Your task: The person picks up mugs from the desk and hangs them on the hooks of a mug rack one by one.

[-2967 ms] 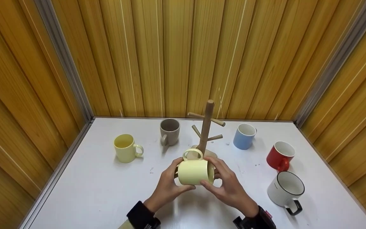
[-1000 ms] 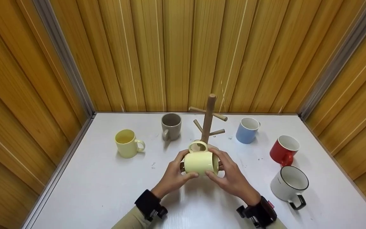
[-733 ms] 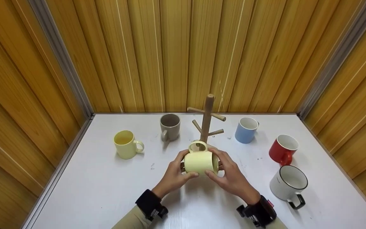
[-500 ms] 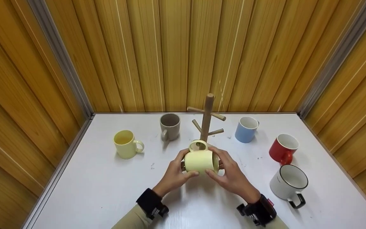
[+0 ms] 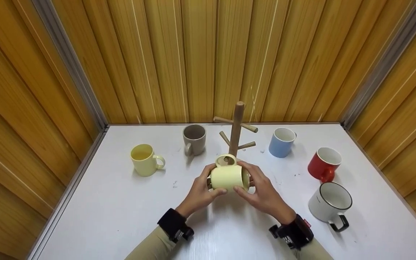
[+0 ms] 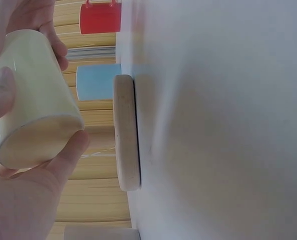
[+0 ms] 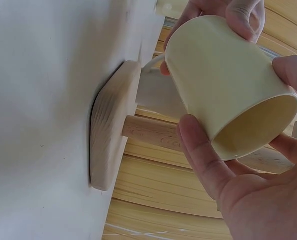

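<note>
A pale yellow mug [image 5: 226, 177] is held on its side above the table, handle up and mouth facing right. My left hand [image 5: 199, 191] grips its base end, thumb in front and fingers behind. At the rim end my right hand [image 5: 264, 195] holds it, thumb low on the near side. In the left wrist view the flat bottom of the mug [image 6: 36, 80] shows; the right wrist view looks partly into its mouth, past the wall of the mug [image 7: 218, 70]. Just behind stands a wooden mug tree [image 5: 236, 130] with bare pegs, its base mostly hidden in the head view.
A yellow mug [image 5: 144, 162] stands at left and a grey-brown mug [image 5: 195, 141] at the back. To the right are a blue mug [image 5: 281, 144], a red mug [image 5: 321, 166] and a white mug [image 5: 327, 206] with black rim and handle. Wood-patterned walls [image 5: 197, 61] enclose the table.
Over three seconds the held mug and both hands have shifted slightly forward and right, toward the mug tree. The grip looks the same. The head view has tilted a little; the standing mugs stay put.
</note>
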Available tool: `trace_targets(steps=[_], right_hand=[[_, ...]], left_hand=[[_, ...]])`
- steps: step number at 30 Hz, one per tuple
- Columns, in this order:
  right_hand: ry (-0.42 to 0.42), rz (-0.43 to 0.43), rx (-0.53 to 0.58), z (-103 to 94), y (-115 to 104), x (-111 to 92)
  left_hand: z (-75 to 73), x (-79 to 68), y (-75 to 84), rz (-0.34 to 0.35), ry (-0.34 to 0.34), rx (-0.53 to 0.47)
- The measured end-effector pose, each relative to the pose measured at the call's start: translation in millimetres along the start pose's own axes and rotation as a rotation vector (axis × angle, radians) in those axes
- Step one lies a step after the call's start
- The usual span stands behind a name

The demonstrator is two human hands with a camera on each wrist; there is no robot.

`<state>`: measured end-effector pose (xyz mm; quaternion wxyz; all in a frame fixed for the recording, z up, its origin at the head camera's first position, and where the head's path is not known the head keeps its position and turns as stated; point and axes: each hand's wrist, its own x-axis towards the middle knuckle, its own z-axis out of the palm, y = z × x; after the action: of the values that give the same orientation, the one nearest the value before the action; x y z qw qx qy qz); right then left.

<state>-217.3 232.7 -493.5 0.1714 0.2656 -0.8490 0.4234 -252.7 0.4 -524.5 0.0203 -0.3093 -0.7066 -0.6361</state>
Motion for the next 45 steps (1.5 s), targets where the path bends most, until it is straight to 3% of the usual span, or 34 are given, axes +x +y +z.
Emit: trace_targets(steps=[23,45], right_hand=[[-0.011,0.019,-0.002,1.5,6.0,4.1],[-0.022,0.05,0.0,0.9,12.7,7.2]], left_hand=[[1.4,4.9,-5.7,-0.078,0.006,-0.021],[-1.0,13.0,-11.7,-0.054,-0.024,0.008]])
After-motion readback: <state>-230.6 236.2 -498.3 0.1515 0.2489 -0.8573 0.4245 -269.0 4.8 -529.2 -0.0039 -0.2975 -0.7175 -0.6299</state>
